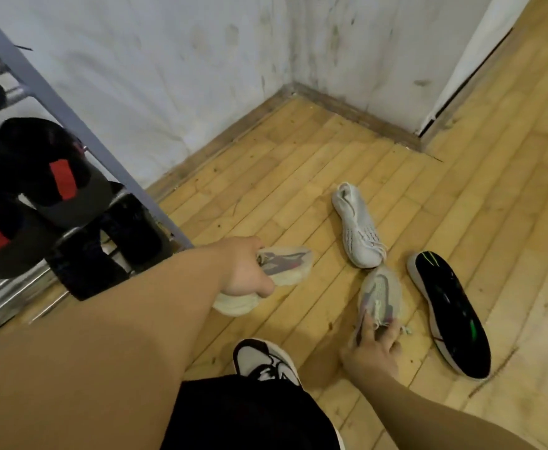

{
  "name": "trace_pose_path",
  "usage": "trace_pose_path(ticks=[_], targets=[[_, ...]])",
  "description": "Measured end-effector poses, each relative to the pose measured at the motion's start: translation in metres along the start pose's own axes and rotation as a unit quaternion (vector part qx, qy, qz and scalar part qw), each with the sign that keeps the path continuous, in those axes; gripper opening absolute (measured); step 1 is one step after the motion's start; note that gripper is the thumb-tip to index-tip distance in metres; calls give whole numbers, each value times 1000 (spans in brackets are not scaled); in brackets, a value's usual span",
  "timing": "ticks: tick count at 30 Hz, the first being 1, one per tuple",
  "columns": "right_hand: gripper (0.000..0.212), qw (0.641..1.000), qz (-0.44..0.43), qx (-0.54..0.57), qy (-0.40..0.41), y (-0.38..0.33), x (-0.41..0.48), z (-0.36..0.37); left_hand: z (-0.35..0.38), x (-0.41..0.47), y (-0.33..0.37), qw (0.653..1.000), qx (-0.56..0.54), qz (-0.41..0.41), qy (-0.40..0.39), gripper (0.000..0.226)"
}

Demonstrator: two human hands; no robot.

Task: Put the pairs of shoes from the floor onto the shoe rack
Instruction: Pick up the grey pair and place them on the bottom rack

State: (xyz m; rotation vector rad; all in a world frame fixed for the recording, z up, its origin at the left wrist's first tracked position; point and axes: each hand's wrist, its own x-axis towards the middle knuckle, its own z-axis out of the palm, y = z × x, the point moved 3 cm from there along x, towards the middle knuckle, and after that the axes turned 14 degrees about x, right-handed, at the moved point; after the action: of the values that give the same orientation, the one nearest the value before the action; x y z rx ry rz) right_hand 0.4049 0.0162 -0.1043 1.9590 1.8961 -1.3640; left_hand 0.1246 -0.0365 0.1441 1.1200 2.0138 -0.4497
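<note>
Left grip (245, 271) clamped round the collar of one cream sneaker (287, 263), held low just right of the shoe rack (71, 115); right grip (375, 347) laid over heel and laces of the second cream sneaker (380, 289), on the floor (266, 177) near centre, closure not discernible. White sneaker (357, 225) farther off, black shoe (448, 316) at right, both on the floor. Probably light, soft, collapsible knit uppers; firmest purchase likely at the heel collar, pinched across its rim
</note>
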Motion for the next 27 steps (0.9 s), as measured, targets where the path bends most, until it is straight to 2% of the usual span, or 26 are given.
trace_pose_path(ticks=[4,8,12,14,18,22,27], targets=[[73,1000,-15,10,-15,-7,-2,-11,-2,0,13,998,-12,40,36,104],[77,992,-29,116,-27,-38,-26,-31,-5,-17,17,996,2,64,56,106],[94,950,-150,267,-62,-92,-81,-68,-24,-65,20,989,15,86,120,104],[94,926,-240,280,-81,-120,-116,-90,-39,-105,15,979,-11,96,181,100],[88,881,-375,264,-121,-184,-184,-132,-53,-205,-15,928,-110,114,337,87],[84,843,-471,219,-139,-259,-256,-150,-35,-305,-58,871,-147,49,467,71],[83,760,-600,155,-196,-343,-361,-125,1,-406,-115,779,-197,-25,595,60]])
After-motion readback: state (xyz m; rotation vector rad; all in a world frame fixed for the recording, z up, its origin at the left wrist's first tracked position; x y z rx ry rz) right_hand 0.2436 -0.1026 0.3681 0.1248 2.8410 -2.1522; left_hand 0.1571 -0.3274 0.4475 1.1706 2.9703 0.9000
